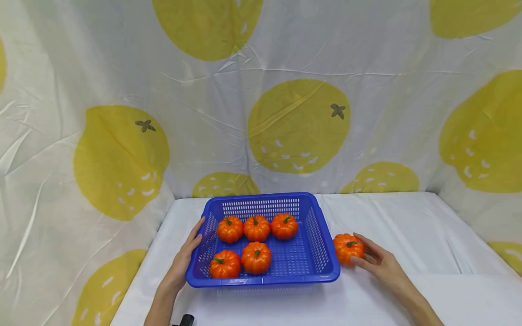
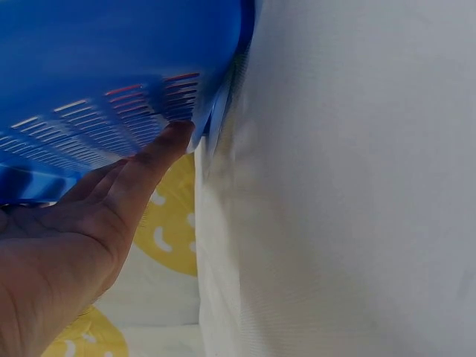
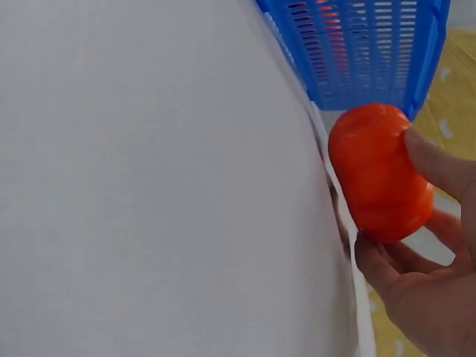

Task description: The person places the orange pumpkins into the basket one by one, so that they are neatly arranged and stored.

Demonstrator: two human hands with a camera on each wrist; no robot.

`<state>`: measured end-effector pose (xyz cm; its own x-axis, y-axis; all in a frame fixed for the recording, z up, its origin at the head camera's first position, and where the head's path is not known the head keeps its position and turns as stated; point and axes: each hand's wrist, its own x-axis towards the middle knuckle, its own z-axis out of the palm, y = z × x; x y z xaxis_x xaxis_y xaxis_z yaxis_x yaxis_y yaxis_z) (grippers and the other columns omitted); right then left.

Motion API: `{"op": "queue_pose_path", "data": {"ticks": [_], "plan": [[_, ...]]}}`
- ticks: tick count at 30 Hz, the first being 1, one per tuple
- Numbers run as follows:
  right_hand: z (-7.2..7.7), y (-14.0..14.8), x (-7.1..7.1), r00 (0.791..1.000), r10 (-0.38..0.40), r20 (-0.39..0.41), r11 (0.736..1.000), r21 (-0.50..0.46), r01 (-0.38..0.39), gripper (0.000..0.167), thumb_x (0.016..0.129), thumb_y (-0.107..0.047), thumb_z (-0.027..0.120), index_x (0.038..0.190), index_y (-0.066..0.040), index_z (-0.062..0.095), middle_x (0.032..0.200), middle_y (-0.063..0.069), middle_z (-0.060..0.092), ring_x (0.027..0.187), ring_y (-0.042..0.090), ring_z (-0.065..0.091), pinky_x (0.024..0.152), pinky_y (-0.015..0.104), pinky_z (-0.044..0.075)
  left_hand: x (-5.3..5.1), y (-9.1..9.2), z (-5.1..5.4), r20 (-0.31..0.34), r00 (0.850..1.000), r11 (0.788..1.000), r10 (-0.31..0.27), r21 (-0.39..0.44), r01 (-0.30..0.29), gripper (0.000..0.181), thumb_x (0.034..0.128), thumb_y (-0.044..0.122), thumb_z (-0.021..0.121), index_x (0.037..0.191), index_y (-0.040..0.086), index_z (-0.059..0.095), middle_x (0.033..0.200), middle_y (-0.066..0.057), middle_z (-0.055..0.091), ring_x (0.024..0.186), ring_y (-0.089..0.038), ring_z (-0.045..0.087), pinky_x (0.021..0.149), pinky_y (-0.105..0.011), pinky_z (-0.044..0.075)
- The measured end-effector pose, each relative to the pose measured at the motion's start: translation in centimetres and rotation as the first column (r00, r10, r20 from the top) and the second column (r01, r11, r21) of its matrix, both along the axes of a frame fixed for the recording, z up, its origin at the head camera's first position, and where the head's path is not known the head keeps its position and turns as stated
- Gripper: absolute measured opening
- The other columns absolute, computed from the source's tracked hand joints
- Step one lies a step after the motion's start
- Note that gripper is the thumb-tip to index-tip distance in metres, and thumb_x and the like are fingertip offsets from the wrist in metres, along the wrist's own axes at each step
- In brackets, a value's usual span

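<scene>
A blue plastic basket (image 1: 261,281) with slotted walls stands on the white-covered table. Inside it lie several small orange pumpkins with green stems, among them a back-row pumpkin (image 1: 256,230) and a front-left pumpkin (image 1: 226,268). My left hand (image 1: 182,262) touches the basket's left side; in the left wrist view its fingers (image 2: 152,160) lie nearly straight against the outer wall. To the right of the basket, my right hand (image 1: 380,263) holds another orange pumpkin (image 1: 343,254) between thumb and fingers. The right wrist view shows this held pumpkin (image 3: 375,175) from the side, close to the tabletop.
A white cloth with yellow lemon prints (image 1: 299,131) hangs behind the table and along both sides. White tabletop (image 1: 391,222) stretches to the right of the basket. A small black object (image 1: 187,320) shows at my left wrist.
</scene>
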<state>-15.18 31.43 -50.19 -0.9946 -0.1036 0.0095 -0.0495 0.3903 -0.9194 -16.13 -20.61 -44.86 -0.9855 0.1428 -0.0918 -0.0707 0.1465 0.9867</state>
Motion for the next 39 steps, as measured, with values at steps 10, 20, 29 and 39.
{"op": "queue_pose_path", "data": {"ticks": [10, 20, 29, 39], "plan": [[2.5, 1.1, -0.8, 0.989, -0.084, -0.118, 0.995, -0.055, 0.078, 0.067, 0.098, -0.025, 0.072, 0.158, -0.013, 0.044, 0.156, -0.015, 0.051, 0.116, -0.029, 0.044, 0.089, 0.001, 0.048, -0.1, -0.1, 0.3, 0.004, 1.000, 1.000, 0.008, -0.030, -0.007, 0.056, 0.1113, 0.044, 0.029, 0.166, 0.039, 0.015, 0.177, -0.007, 0.001, 0.161, -0.045, 0.001, 0.123, -0.074, 0.001], [6.3, -1.2, -2.9, 0.994, -0.086, -0.065, 0.996, -0.033, 0.084, 0.070, 0.099, -0.037, 0.069, 0.161, -0.020, 0.039, 0.162, 0.020, 0.043, 0.148, 0.044, 0.041, 0.090, 0.005, 0.050, 0.2, -0.3, 0.1, 0.001, 1.000, 1.000, 0.007, -0.006, -0.007, 0.057, 0.1115, 0.042, 0.029, 0.166, 0.037, 0.015, 0.177, -0.008, 0.000, 0.160, -0.046, 0.002, 0.123, -0.074, 0.001], [8.3, -4.1, -4.0, 0.991, -0.012, -0.131, 0.986, -0.164, -0.010, 0.065, 0.098, -0.026, 0.073, 0.156, -0.014, 0.047, 0.156, 0.013, 0.053, 0.127, -0.006, 0.057, 0.095, 0.009, 0.051, 0.1, -0.3, -0.2, 0.010, 1.000, 1.000, 0.003, -0.010, -0.003, 0.057, 0.1113, 0.043, 0.029, 0.166, 0.037, 0.014, 0.177, -0.008, 0.000, 0.160, -0.046, 0.002, 0.123, -0.074, 0.002], [9.1, -6.8, -4.3, 0.997, 0.023, -0.073, 0.981, -0.189, -0.036, 0.064, 0.097, -0.029, 0.074, 0.154, -0.017, 0.050, 0.156, 0.015, 0.053, 0.132, 0.001, 0.059, 0.102, 0.014, 0.049, 0.0, -0.2, -0.2, 0.014, 1.000, 1.000, -0.002, -0.018, 0.002, 0.057, 0.1112, 0.044, 0.029, 0.166, 0.039, 0.015, 0.177, -0.007, 0.000, 0.160, -0.046, 0.003, 0.123, -0.074, 0.004]]}}
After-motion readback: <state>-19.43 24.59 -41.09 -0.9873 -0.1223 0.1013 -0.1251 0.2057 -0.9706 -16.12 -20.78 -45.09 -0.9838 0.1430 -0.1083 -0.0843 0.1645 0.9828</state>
